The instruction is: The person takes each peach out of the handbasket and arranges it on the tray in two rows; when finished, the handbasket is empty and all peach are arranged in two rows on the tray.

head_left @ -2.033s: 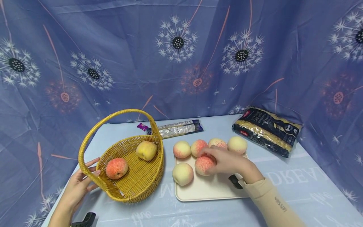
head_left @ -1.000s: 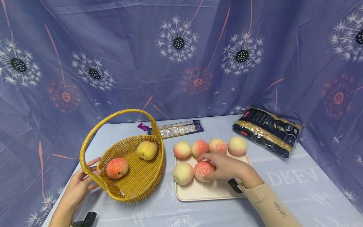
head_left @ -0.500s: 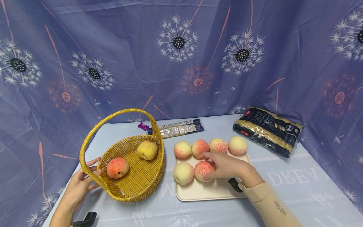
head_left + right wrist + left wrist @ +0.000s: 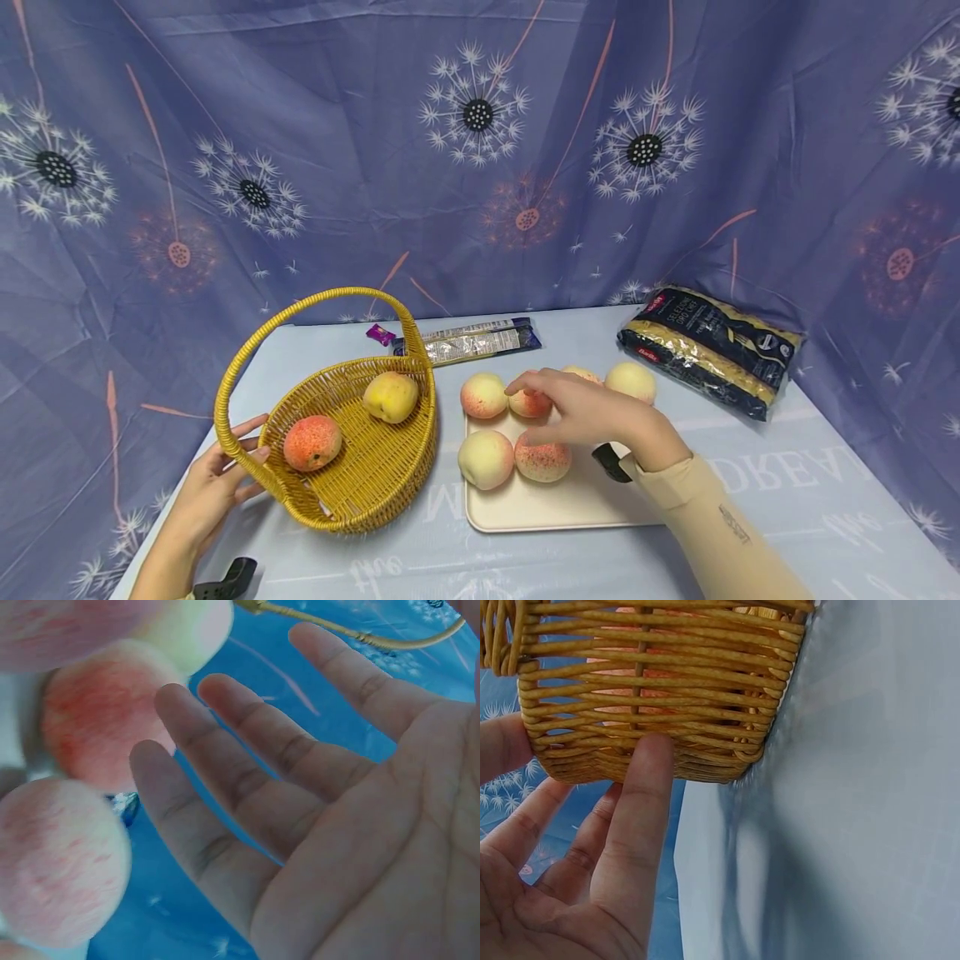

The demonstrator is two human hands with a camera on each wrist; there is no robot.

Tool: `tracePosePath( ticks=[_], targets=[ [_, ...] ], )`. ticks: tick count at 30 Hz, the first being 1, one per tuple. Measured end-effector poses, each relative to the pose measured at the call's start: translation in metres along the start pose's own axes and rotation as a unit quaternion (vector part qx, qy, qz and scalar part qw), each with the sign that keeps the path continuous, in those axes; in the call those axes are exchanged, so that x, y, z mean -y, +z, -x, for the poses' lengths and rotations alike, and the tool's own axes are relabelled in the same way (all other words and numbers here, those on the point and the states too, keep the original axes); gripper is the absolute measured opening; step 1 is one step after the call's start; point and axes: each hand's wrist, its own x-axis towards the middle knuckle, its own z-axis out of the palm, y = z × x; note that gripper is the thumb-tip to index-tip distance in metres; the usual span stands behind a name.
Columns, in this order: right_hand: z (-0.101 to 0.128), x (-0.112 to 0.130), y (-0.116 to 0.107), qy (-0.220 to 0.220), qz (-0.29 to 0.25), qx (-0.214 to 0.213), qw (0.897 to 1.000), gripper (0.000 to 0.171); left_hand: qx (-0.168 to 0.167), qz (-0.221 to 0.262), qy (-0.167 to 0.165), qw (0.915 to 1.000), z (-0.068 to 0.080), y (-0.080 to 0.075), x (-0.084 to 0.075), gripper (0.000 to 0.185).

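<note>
Over the tray (image 4: 570, 508), the right hand (image 4: 592, 412) hovers with fingers spread and empty, above the back-row peach (image 4: 529, 403). Best to cup that peach from above without nudging its neighbours, then lift clear. At the basket (image 4: 375, 475) wall, the left hand (image 4: 213, 492) rests flat with straight fingers; steady pressure keeps it from sliding.

Woven wicker basket (image 4: 375, 475); matt, fuzzy-looking peaches (image 4: 486, 458)
</note>
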Motion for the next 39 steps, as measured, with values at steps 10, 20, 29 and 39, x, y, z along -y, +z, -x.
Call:
tracePosePath(
  ticks=[10,20,29,39],
  targets=[
    [-0.041,0.032,-0.003,-0.045,-0.028,0.027,0.998,0.057,-0.004,-0.006,-0.003,1.0000,-0.001,0.001,-0.001,0.054],
    [-0.095,0.066,0.011,-0.075,0.019,0.050,0.996,0.061,-0.002,0.000,-0.007,1.0000,-0.001,0.000,0.000,0.054],
    [-0.145,0.093,0.028,-0.067,0.054,0.088,0.992,0.061,-0.005,0.017,0.005,0.9998,0.001,-0.001,0.004,0.052],
    [-0.184,0.112,0.046,-0.024,0.108,0.110,0.988,0.066,-0.005,0.005,-0.005,1.0000,-0.001,-0.001,0.003,0.052]
  ],
)
